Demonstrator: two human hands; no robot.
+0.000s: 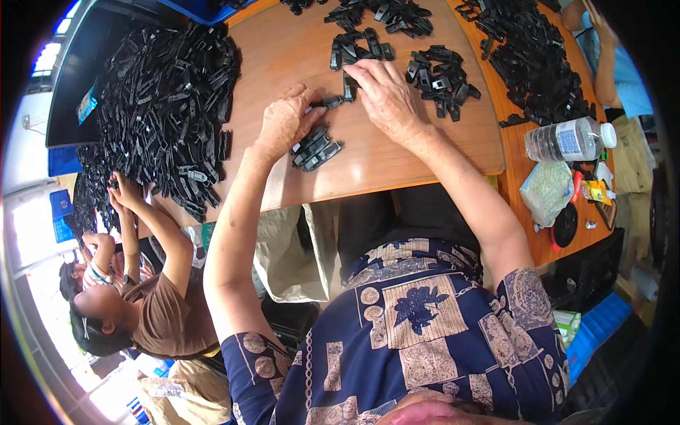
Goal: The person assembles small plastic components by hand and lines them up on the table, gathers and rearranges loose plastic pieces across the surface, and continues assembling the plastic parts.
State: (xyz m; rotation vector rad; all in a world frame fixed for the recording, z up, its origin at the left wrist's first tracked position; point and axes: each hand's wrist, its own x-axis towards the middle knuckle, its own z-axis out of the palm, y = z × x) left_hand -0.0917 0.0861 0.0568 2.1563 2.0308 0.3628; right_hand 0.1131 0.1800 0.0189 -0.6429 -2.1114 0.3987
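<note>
Indoors, left fingers [303, 94] pinching black part [330, 103], right fingers [367, 71] on another [349, 89].

Loving this navy top [354, 319]: beige patches [427, 365], little round medallions [370, 295], chain lines [309, 368] and a dark flower [422, 309] on the front. Short sleeves [528, 301], dark bottoms [425, 212], left hand [283, 122] and right hand [386, 95] both bare.

We note that the left hand [287, 117] hides one end of a black clip [330, 103]. The right hand [384, 95] covers part of a second clip [349, 90]; we cannot confirm its grip. The upper edge crops a blue bin [202, 10]. We find the print on the bottle label [575, 139] too small to read.
</note>
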